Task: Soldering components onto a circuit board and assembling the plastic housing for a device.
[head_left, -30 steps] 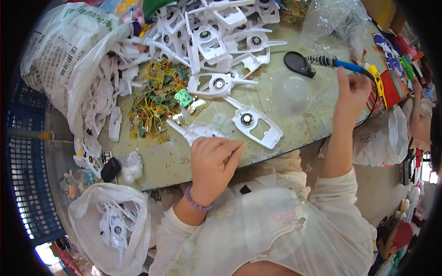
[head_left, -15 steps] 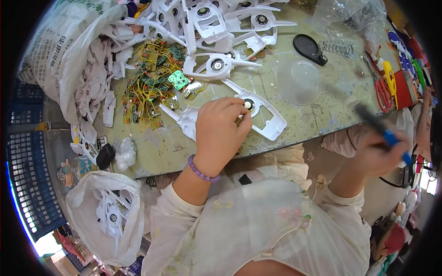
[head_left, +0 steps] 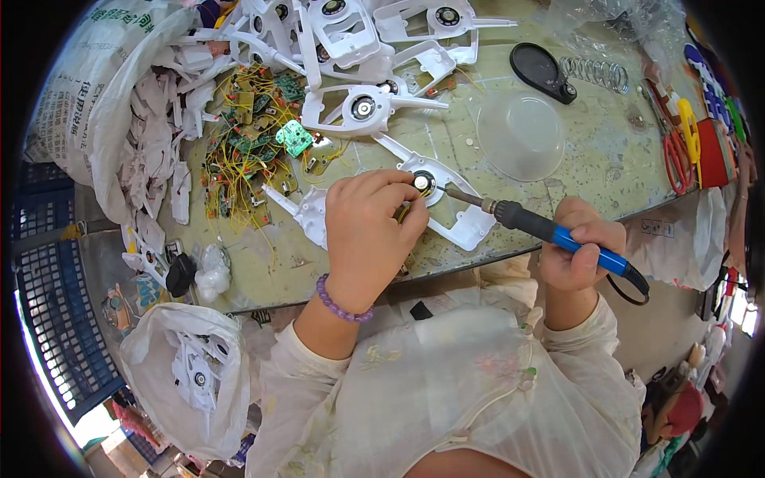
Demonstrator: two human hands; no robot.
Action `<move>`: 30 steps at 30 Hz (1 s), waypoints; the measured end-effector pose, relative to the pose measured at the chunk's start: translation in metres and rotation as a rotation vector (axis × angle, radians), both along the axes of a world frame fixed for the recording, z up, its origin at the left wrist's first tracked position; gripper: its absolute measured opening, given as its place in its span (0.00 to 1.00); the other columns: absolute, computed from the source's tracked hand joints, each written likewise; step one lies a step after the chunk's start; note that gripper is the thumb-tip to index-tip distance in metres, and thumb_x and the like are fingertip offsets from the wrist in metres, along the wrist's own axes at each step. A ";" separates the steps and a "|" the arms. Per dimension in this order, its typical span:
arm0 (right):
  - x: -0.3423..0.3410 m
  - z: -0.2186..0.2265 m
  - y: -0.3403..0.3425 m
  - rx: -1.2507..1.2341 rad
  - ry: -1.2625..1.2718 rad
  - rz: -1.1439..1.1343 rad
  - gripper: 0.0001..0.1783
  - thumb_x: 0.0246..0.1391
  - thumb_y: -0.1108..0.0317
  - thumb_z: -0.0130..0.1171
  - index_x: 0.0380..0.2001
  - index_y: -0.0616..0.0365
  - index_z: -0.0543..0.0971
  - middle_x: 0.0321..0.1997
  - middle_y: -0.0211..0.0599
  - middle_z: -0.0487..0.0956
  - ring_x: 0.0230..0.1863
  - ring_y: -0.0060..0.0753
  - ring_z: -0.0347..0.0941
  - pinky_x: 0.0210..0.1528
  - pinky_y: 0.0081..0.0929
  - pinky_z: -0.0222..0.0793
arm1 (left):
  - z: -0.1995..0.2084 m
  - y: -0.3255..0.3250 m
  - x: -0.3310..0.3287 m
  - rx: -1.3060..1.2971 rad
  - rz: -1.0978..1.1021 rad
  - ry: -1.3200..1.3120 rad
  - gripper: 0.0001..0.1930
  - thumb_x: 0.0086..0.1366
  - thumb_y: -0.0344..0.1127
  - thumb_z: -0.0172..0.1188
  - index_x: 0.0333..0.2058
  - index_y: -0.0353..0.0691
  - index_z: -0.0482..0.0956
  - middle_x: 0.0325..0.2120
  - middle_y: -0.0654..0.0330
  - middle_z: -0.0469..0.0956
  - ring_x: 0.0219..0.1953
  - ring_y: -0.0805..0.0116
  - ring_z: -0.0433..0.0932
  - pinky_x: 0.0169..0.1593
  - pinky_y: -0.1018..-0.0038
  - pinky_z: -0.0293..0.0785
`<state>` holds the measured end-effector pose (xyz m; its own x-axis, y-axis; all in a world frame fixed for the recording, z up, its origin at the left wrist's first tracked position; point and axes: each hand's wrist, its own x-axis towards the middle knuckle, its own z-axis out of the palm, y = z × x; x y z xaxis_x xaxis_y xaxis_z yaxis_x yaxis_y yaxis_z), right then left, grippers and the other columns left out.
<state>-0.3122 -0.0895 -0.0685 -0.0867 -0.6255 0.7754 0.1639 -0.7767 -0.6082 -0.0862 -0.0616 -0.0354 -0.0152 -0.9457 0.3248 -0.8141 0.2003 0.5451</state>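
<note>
My right hand (head_left: 582,243) grips a soldering iron (head_left: 530,221) with a blue and black handle. Its tip points left and meets the edge of a small round speaker (head_left: 423,182), or comes very close to it. That speaker sits in a white plastic housing (head_left: 470,229) at the near edge of the table. My left hand (head_left: 370,219), with a purple bead bracelet (head_left: 339,306) on the wrist, has its fingers pinched beside the speaker. What they hold is hidden; a bit of yellow shows by the fingertips. Another white plastic part (head_left: 311,213) lies partly behind this hand.
Left of centre lies a heap of circuit boards with yellow wires (head_left: 247,147). White housings with speakers (head_left: 362,107) are piled behind. A translucent bowl (head_left: 522,137), a black oval part (head_left: 542,72), a spring (head_left: 596,73) and red-handled scissors (head_left: 677,163) lie to the right. White sacks (head_left: 147,350) stand left.
My right hand has brought the soldering iron from the right in to the speaker. The left hand keeps its pinch by the speaker. The whole view has shifted slightly.
</note>
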 end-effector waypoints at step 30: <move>0.007 0.005 -0.002 -0.048 0.097 0.050 0.14 0.59 0.59 0.52 0.30 0.61 0.69 0.12 0.35 0.66 0.10 0.29 0.56 0.14 0.27 0.50 | 0.002 -0.001 0.001 0.015 -0.003 -0.011 0.02 0.48 0.30 0.64 0.21 0.40 0.80 0.31 0.64 0.81 0.36 0.64 0.77 0.46 0.66 0.64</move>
<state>-0.3056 -0.0916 -0.0635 0.0209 -0.5887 0.8081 0.1455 -0.7978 -0.5851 -0.0852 -0.0626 -0.0331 -0.0215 -0.9505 0.3100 -0.8196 0.1943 0.5389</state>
